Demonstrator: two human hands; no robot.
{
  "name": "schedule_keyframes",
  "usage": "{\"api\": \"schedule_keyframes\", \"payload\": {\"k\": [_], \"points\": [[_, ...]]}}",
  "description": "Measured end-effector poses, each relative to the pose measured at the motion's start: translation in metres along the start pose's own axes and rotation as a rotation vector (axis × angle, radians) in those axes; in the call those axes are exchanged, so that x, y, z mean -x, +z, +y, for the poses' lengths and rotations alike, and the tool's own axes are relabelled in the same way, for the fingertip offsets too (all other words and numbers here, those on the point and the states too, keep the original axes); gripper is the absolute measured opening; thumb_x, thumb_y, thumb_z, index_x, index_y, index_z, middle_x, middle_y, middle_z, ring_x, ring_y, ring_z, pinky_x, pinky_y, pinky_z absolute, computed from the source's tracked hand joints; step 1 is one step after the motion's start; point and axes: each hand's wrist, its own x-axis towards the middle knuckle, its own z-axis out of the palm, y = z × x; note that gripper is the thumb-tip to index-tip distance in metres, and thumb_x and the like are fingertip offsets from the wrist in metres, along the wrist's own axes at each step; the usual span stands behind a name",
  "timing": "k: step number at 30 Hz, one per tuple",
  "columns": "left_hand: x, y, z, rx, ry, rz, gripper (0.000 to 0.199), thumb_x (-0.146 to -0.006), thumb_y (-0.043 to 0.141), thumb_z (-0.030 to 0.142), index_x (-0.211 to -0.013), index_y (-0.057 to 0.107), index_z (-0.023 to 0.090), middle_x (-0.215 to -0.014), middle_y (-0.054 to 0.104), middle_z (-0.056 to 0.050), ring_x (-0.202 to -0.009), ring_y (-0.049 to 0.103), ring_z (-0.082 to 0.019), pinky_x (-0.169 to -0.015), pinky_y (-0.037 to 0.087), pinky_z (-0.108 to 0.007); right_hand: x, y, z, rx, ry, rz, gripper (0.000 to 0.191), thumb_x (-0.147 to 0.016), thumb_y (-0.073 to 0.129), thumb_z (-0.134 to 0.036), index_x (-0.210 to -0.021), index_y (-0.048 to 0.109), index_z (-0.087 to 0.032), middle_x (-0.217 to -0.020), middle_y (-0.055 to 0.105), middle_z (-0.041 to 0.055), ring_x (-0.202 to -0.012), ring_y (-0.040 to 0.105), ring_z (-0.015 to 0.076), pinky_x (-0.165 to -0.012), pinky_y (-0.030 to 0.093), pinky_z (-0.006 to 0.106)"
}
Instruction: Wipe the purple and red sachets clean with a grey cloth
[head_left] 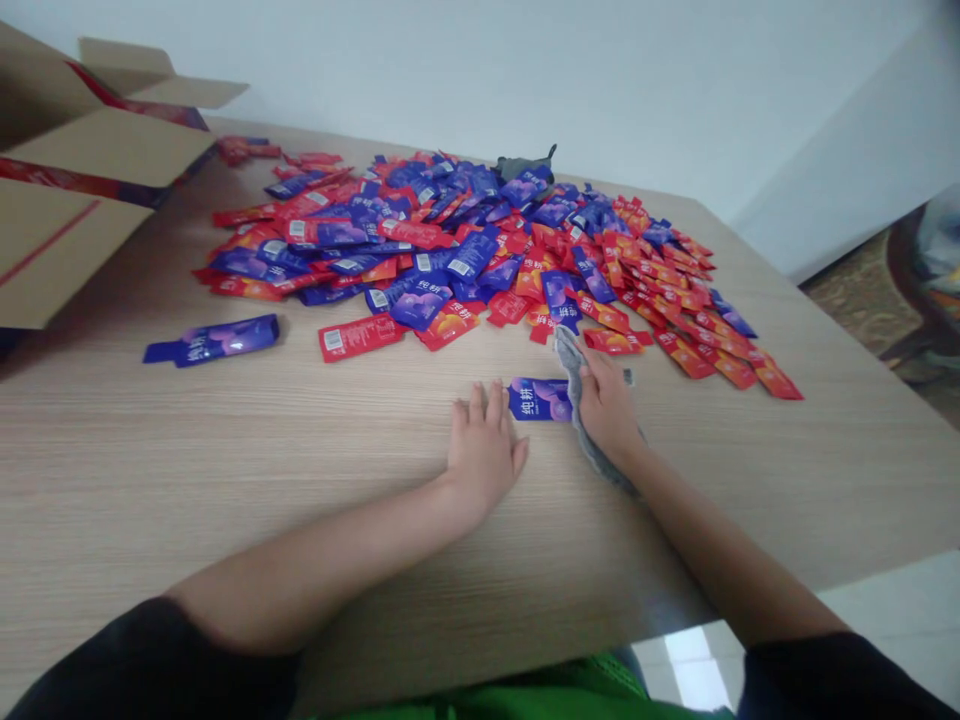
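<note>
A purple sachet (pixel 534 399) with white lettering lies flat on the table in front of me. My left hand (pixel 484 450) rests palm down at its left end, fingers stretched out and their tips at the sachet's edge. On the sachet's right part, my right hand (pixel 606 405) presses a grey cloth (pixel 575 385), fingers closed over it. The cloth hides much of that side of the sachet. Farther left, another purple sachet (pixel 217 341) lies by itself. A red sachet (pixel 360 337) sits at the near edge of the pile.
A large pile of red and purple sachets (pixel 420 235) spreads across the back of the table (pixel 300 480). An open cardboard box (pixel 82 230) stands at the left. Behind the pile lies a dark grey cloth item (pixel 523 166) against the white wall (pixel 480 80).
</note>
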Motion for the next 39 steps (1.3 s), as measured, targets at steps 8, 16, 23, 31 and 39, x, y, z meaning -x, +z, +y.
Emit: {"api": "schedule_keyframes", "payload": {"k": [8, 16, 23, 31, 39], "points": [[0.0, -0.003, 0.0, -0.034, 0.012, -0.016, 0.065, -0.101, 0.033, 0.043, -0.153, 0.035, 0.004, -0.164, 0.026, -0.02, -0.15, 0.023, -0.042, -0.115, 0.032, -0.06, -0.009, 0.039, -0.065, 0.17, -0.163, -0.354, 0.045, -0.097, 0.039, -0.018, -0.137, 0.059, -0.019, -0.14, 0.056, 0.012, -0.12, 0.048, 0.0286, -0.102, 0.041, 0.044], [0.0, -0.001, -0.001, -0.004, 0.009, 0.007, 0.068, -0.101, 0.033, 0.044, -0.155, 0.028, 0.004, -0.165, 0.02, -0.019, -0.15, 0.024, -0.043, -0.113, 0.033, -0.059, 0.011, 0.009, 0.003, 0.293, -0.015, -0.2, 0.048, -0.093, 0.04, -0.015, -0.136, 0.061, -0.017, -0.135, 0.059, 0.0149, -0.115, 0.05, 0.0308, -0.097, 0.041, 0.049], [0.0, -0.001, 0.0, -0.015, 0.002, 0.003, 0.068, -0.101, 0.032, 0.044, -0.155, 0.028, 0.003, -0.165, 0.02, -0.019, -0.15, 0.023, -0.043, -0.113, 0.032, -0.06, 0.002, -0.007, 0.019, 0.075, -0.003, -0.088, 0.042, -0.094, 0.036, -0.015, -0.119, 0.07, -0.019, -0.119, 0.067, 0.0115, -0.108, 0.057, 0.0262, -0.095, 0.044, 0.044], [0.0, -0.001, -0.001, -0.035, 0.024, 0.013, 0.065, -0.101, 0.033, 0.045, -0.151, 0.039, 0.004, -0.163, 0.029, -0.02, -0.149, 0.025, -0.043, -0.112, 0.034, -0.06, -0.018, 0.024, -0.065, 0.004, -0.2, -0.18, 0.043, -0.097, 0.039, -0.014, -0.129, 0.066, -0.024, -0.13, 0.064, 0.0066, -0.116, 0.052, 0.023, -0.101, 0.04, 0.04], [-0.001, -0.001, -0.001, -0.019, 0.016, 0.013, 0.07, -0.1, 0.035, 0.045, -0.155, 0.027, 0.002, -0.165, 0.023, -0.019, -0.149, 0.025, -0.044, -0.112, 0.035, -0.06, 0.002, 0.022, -0.024, 0.214, -0.117, -0.275, 0.044, -0.093, 0.043, -0.01, -0.126, 0.069, -0.023, -0.129, 0.065, 0.0072, -0.112, 0.053, 0.0256, -0.096, 0.041, 0.043]]}}
